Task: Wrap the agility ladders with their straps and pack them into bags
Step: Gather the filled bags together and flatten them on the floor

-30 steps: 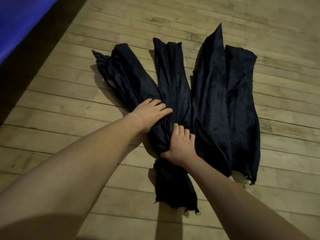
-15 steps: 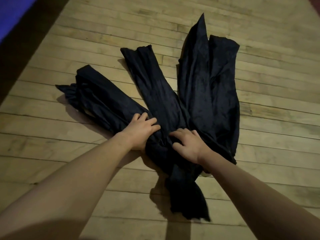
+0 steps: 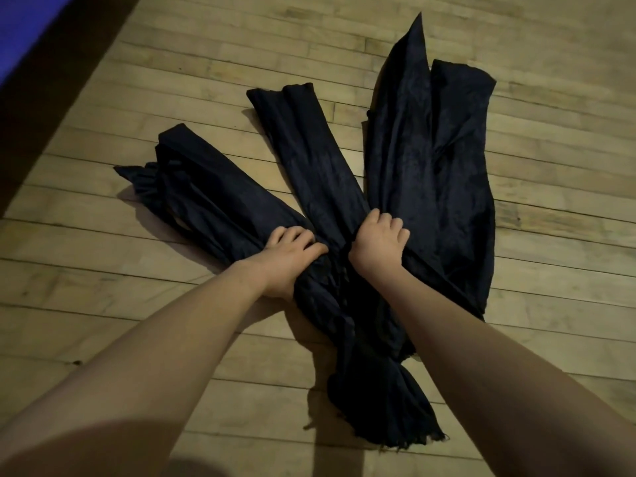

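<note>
Wooden floor (image 3: 206,63) carries unlabelled dark bags (image 3: 423,160), both hands' fingers (image 3: 296,237) gripping them

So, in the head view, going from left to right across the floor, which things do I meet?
Blue mat edge → leftmost dark bag → left hand → right hand → wide dark bag on the right.

Dark navy bags (image 3: 426,160): long, limp, fanned out flat mid-frame, near ends bunched together, frayed end at lower centre.
</note>
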`<state>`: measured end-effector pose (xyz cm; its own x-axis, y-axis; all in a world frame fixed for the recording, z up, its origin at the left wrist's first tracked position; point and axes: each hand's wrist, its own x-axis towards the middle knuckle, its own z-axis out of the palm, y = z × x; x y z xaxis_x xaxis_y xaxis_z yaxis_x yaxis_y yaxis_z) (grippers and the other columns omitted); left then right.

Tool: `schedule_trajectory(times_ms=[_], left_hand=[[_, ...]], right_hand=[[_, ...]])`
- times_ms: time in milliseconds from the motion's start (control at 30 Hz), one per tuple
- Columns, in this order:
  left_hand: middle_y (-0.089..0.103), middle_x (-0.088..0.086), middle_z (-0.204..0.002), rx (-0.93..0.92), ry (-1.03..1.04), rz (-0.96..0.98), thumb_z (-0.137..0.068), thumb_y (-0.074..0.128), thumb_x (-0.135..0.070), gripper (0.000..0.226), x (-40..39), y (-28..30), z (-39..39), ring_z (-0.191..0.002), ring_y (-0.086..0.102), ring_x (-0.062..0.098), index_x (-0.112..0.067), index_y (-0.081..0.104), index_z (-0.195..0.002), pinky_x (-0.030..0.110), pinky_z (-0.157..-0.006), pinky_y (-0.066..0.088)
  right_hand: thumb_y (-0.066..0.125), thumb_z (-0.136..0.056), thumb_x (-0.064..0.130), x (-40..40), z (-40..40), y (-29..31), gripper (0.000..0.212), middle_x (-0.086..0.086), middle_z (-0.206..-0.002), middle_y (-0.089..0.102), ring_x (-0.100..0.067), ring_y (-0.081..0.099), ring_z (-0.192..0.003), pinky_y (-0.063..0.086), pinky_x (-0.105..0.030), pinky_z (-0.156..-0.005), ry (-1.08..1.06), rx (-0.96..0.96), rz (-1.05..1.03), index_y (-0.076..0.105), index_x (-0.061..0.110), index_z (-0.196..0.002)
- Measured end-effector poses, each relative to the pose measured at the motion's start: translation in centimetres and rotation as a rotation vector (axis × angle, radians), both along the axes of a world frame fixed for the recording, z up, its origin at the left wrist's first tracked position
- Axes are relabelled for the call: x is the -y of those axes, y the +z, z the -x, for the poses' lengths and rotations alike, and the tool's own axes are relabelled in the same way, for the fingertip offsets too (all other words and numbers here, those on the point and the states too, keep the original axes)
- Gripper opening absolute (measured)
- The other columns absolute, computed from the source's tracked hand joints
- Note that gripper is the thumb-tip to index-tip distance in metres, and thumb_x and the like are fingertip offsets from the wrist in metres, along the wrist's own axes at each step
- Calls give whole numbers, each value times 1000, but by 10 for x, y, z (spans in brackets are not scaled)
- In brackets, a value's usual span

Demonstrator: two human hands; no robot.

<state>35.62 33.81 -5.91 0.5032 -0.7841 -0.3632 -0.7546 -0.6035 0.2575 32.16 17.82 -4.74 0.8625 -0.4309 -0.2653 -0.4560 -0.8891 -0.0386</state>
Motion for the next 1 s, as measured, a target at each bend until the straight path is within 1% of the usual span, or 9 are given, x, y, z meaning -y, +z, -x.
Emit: schedule_trajectory(times_ms=[100,233,400,467,533,600,700,833,1000], left_hand=[[22,6,-143,-3,42,12,-77,71,-40,97,-1,0,4,-139,13,24,-14,12,-148,38,-112,3],[26,5,-138,-7,85,83,-80,68,-40,88,-4,0,10,-135,20,23,-12,16,-145,36,-111,6],[30,1,-131,-3,104,114,-79,68,-42,86,-8,2,22,-128,26,20,-18,16,-144,36,-109,11],[31,0,-131,4,99,126,-79,67,-44,87,-10,3,30,-128,26,21,-18,16,-144,37,-109,12],[32,1,-133,3,105,134,-79,68,-41,86,-12,3,35,-129,26,21,-17,16,-144,37,-109,11],[29,3,-137,0,103,113,-79,69,-39,89,-15,4,36,-133,23,22,-16,15,-145,36,-110,10],[19,9,-148,58,72,67,-77,69,-53,101,-20,6,36,-139,16,27,-10,12,-148,37,-114,8],[7,16,-156,178,73,37,-76,61,-65,112,-26,9,35,-145,5,32,-7,4,-152,40,-117,3],[-19,16,-157,243,-6,-78,-73,61,-70,128,-21,13,29,-146,-17,30,-6,-19,-149,42,-117,-11]], right_hand=[[65,-83,21,0,-3,8,51,-16,-131,41,-34,34,-123,26,-39,-104,-53,-39,-65,41,4,-125],[69,-79,17,-5,13,7,59,-14,-131,40,-34,34,-125,25,-41,-105,-53,12,-117,35,8,-126],[56,-77,6,-5,41,9,37,4,-81,47,-25,50,-95,24,-34,-91,17,104,-389,31,16,-102],[54,-86,19,-5,49,11,31,0,-91,56,-26,51,-102,21,-35,-94,10,149,-482,38,14,-112],[53,-91,44,-8,57,13,59,-11,-127,54,-30,42,-126,17,-40,-106,59,81,-490,34,12,-136],[56,-76,73,-14,67,13,111,-14,-155,23,-31,19,-143,9,-46,-115,177,-86,-425,7,10,-152],[66,-54,83,-21,72,14,148,-17,-159,0,-32,3,-146,1,-48,-117,301,-213,-296,-18,9,-151],[76,-51,75,-35,65,15,156,-20,-157,-6,-36,-3,-146,-4,-52,-118,269,-294,-217,-26,6,-147],[82,-57,59,-57,66,10,146,-22,-154,3,-39,6,-143,7,-54,-116,212,-218,-170,-17,3,-148]])
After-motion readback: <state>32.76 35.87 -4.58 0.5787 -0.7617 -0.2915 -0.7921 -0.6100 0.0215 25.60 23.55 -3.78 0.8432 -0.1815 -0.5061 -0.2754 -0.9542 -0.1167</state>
